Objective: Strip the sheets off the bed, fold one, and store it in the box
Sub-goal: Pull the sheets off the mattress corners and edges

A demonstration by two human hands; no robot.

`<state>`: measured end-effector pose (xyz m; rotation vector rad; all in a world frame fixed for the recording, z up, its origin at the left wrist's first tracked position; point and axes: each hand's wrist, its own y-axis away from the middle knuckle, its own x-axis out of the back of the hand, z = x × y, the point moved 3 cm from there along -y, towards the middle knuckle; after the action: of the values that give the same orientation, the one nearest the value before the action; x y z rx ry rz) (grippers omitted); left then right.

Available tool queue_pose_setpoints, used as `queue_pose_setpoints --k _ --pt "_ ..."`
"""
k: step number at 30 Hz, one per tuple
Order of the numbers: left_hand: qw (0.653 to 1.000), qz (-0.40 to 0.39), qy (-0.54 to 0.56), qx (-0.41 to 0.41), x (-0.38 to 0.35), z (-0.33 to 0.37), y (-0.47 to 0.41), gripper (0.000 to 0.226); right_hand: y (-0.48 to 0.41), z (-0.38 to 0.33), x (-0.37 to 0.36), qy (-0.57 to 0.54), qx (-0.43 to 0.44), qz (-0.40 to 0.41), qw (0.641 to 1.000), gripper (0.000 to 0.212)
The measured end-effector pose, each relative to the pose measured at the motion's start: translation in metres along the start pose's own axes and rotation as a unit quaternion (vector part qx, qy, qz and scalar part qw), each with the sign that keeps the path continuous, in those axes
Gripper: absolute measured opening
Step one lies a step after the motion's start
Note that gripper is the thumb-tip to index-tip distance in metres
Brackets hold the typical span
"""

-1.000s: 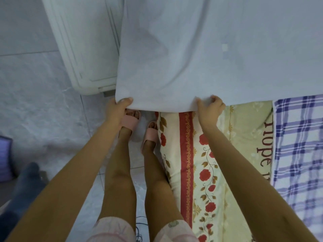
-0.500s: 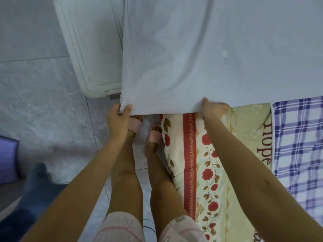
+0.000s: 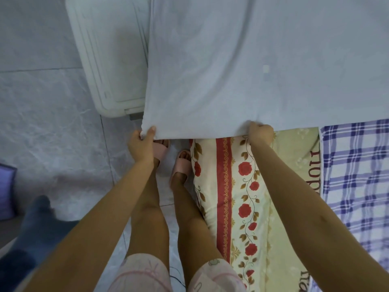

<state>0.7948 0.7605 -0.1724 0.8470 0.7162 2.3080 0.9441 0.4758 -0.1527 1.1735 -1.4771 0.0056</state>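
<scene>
I had the plain pale-grey cotton sheet [image 3: 242, 66] spread out ahead of me, its near hem running left to right between my hands. My left hand [image 3: 140, 144] was pinched shut on the hem's left corner, out over the floor; my right hand [image 3: 261, 133] was clenched on the hem further along, over the floral-striped bedcover [image 3: 223, 186]. Both sat equally close to the cloth. I judged the fold would swing across that hem line.

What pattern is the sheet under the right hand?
Red roses and a red stripe on cream, head view.
</scene>
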Motion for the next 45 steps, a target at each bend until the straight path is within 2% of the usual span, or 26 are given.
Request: queue_pose_setpoints --k 6,8,11,14,16,17,20,21,24,27,30,32,34,35,37,38,40,42,45 --pt "0.984 0.013 0.161 0.079 -0.005 -0.001 0.0 0.023 0.001 0.008 0.012 -0.06 0.021 0.035 0.997 0.029" --pt "0.979 0.024 0.183 0.092 -0.005 -0.004 0.003 0.023 0.002 0.012 0.011 -0.078 0.024 0.043 0.996 0.028" --pt "0.986 0.068 0.135 0.072 -0.005 -0.01 0.005 0.029 0.0 0.021 0.005 -0.079 0.007 0.006 0.997 0.027" --pt "0.99 0.091 0.102 0.043 -0.01 -0.009 0.0 0.017 -0.007 0.022 0.001 -0.089 -0.031 -0.022 0.995 0.012" --pt "0.991 0.087 0.084 0.052 -0.013 -0.01 -0.006 0.025 -0.014 0.019 0.0 -0.11 -0.057 -0.021 0.992 0.006" --pt "0.993 0.081 0.067 0.057 -0.013 -0.011 -0.009 0.024 -0.018 0.018 -0.001 -0.119 -0.066 -0.017 0.991 0.015" --pt "0.995 0.06 0.042 0.07 -0.011 -0.015 -0.012 0.013 -0.023 0.019 0.001 -0.157 -0.101 0.023 0.982 0.064" --pt "0.994 0.045 0.055 0.083 -0.011 -0.016 -0.012 0.016 -0.02 0.016 0.002 -0.179 -0.12 0.019 0.976 0.068" --pt "0.986 0.019 0.126 0.11 -0.013 -0.013 -0.008 0.028 -0.013 0.006 0.003 -0.25 -0.171 0.014 0.953 0.053" --pt "0.977 0.018 0.166 0.133 -0.009 -0.014 -0.014 0.035 -0.013 0.007 0.005 -0.301 -0.163 0.047 0.939 0.038" --pt "0.974 0.006 0.152 0.165 -0.005 -0.019 -0.021 0.032 -0.011 0.016 0.008 -0.318 -0.179 0.064 0.929 0.031" --pt "0.967 0.007 0.158 0.2 -0.005 -0.021 -0.02 0.025 -0.009 0.018 0.009 -0.366 -0.217 0.074 0.902 0.02" --pt "0.961 -0.007 0.163 0.224 -0.008 -0.016 -0.019 0.023 0.001 0.013 -0.002 -0.419 -0.252 0.036 0.872 0.014" --pt "0.961 -0.02 0.162 0.224 -0.01 -0.012 -0.019 0.024 0.01 0.01 -0.006 -0.42 -0.238 0.019 0.876 0.023" --pt "0.96 -0.067 0.153 0.223 -0.012 -0.001 -0.02 0.027 0.023 0.005 -0.025 -0.457 -0.23 -0.025 0.859 0.049" --pt "0.955 -0.105 0.154 0.23 -0.013 0.004 -0.021 0.029 0.033 0.001 -0.035 -0.459 -0.215 -0.056 0.86 0.054" --pt "0.929 -0.192 0.195 0.249 -0.009 0.011 -0.024 0.045 0.049 -0.004 -0.052 -0.432 -0.196 -0.112 0.873 0.046" --pt "0.913 -0.253 0.194 0.254 -0.002 0.018 -0.031 0.055 0.054 -0.002 -0.059 -0.403 -0.211 -0.109 0.884 0.04" --pt "0.913 -0.303 0.143 0.23 -0.001 0.035 -0.033 0.055 0.049 -0.003 -0.056 -0.364 -0.201 -0.096 0.905 0.038"
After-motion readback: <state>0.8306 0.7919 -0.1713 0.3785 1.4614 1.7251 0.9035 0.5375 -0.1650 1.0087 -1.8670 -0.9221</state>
